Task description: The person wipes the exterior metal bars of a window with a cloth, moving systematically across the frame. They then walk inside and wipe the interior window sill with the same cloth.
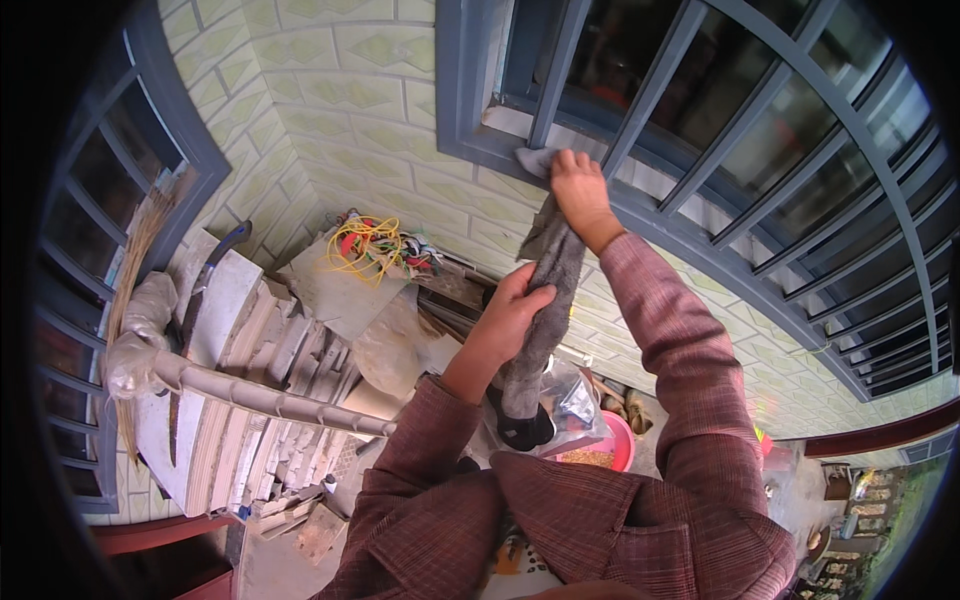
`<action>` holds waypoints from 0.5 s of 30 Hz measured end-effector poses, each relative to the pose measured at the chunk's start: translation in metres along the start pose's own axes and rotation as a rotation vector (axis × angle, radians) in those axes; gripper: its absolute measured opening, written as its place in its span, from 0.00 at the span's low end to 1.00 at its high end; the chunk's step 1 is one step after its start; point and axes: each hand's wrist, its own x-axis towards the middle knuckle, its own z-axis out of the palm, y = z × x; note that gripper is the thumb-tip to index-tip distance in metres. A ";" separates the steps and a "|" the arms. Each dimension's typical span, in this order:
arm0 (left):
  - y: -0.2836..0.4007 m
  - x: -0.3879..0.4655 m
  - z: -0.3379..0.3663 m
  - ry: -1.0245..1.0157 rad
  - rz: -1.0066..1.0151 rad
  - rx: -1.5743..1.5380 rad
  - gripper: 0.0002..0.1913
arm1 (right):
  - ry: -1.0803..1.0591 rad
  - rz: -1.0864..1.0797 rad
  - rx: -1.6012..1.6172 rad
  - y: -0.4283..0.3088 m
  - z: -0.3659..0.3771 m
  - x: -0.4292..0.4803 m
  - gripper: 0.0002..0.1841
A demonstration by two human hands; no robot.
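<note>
My right hand [581, 196] presses a bunched grey cloth end [534, 160] against the lower rail of the blue-grey window frame [469, 139], beside a vertical bar. Below it, my left hand [517, 311] grips a long, fuzzy grey cloth [559, 300], thumb across its front. The cloth hangs down in folds towards a black shoe [527, 429]. Whether the piece under my right hand belongs to the same cloth cannot be made out.
Stacked tiles [255, 352] stand at left, with a curved-handled saw [217, 262] and a long pole [277, 397]. Tangled yellow cord [375, 244] lies by the wall. A pink basin [619, 442] holds yellow grains, near a pair of shoes [637, 412]. Window bars [750, 202] project at right.
</note>
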 end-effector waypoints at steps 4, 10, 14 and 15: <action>-0.024 0.001 0.020 -0.037 -0.026 0.033 0.14 | 0.001 0.034 0.033 0.028 -0.008 -0.045 0.14; -0.044 -0.007 0.055 -0.073 -0.080 0.131 0.16 | -0.230 0.840 1.439 0.052 0.010 -0.126 0.08; -0.042 -0.016 0.072 -0.054 -0.098 0.130 0.17 | -0.118 1.054 1.758 0.058 0.012 -0.146 0.10; -0.040 -0.016 0.074 -0.048 -0.102 0.116 0.17 | -0.026 1.043 1.697 0.060 0.008 -0.143 0.11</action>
